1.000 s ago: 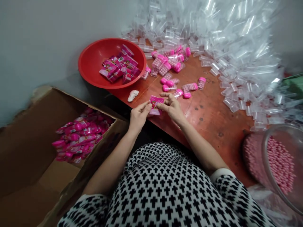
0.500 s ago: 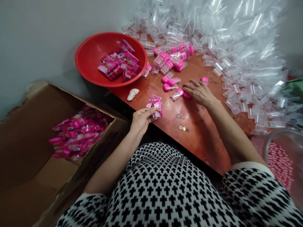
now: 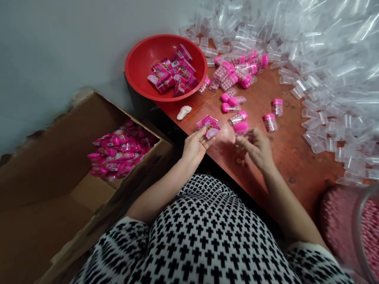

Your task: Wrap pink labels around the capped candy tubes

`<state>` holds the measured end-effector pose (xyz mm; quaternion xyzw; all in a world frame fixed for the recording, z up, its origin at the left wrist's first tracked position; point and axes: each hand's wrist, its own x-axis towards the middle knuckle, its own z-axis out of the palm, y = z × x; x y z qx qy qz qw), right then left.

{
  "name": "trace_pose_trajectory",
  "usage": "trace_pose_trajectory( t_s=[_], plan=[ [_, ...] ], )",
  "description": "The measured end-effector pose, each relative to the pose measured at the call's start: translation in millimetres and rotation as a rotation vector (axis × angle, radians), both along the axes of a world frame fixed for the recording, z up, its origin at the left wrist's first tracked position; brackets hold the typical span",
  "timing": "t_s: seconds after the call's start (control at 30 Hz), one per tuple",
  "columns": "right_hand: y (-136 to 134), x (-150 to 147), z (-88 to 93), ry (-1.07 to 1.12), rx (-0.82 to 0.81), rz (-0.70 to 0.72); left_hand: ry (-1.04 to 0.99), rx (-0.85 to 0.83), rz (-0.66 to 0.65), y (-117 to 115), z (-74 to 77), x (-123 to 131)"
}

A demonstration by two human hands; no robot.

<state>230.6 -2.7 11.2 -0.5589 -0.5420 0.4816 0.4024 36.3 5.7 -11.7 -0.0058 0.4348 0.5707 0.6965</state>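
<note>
My left hand (image 3: 195, 145) pinches a small pink printed packet (image 3: 209, 125) between thumb and fingers, just over the table's near edge. To its right, my right hand (image 3: 258, 148) is closed, fingers pointing left, on a blurred pink-capped bottle (image 3: 240, 127); the body of that bottle is smeared by motion. Clear bottles of pink beads lie beyond the hands, one of them (image 3: 237, 117) right behind the held one. Two more pink-capped bottles stand upright farther right, a nearer one (image 3: 271, 123) and a farther one (image 3: 277, 107).
A red bowl (image 3: 139, 85) with pink packets sits at the table's (image 3: 296, 157) back left, near a white lump (image 3: 184, 113). Empty clear tubes (image 3: 334, 94) heap behind and right. An open carton (image 3: 44, 177) holds packed pink bundles (image 3: 121, 152). Pink beads (image 3: 370, 228) fill a tub.
My right hand has drawn back from the bottles toward my left hand, bringing a pink-capped bottle. My left hand still pinches the packet. The view has swung slightly, shifting the scene rightward.
</note>
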Motion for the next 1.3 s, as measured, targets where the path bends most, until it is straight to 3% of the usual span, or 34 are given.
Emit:
trace_pose_trajectory(
  t_s=[0.1,0.23,0.5,0.87,1.03,1.3],
  plan=[
    [-27.4,-36.5,-1.7,0.165,-0.14,0.011,-0.027,0.029,0.008,-1.0,3.8,3.0],
    [-40.4,-58.5,-1.6,0.27,-0.134,-0.049,-0.091,0.049,0.018,-2.6,6.2,6.3],
    [-43.5,-62.0,-8.6,0.235,-0.129,-0.064,-0.08,0.04,-0.02,-6.8,11.1,12.1],
    [-38.4,-67.3,-10.7,0.334,-0.176,-0.067,0.066,0.203,-0.102,-7.6,17.1,10.8],
    [-37.8,-68.9,-16.8,0.276,-0.069,-0.083,0.101,0.283,-0.21,-1.9,15.3,9.1],
    [-30.8,-69.6,-25.9,0.479,-0.185,-0.05,0.156,0.262,-0.345,2.9,12.9,8.3]
  ],
)
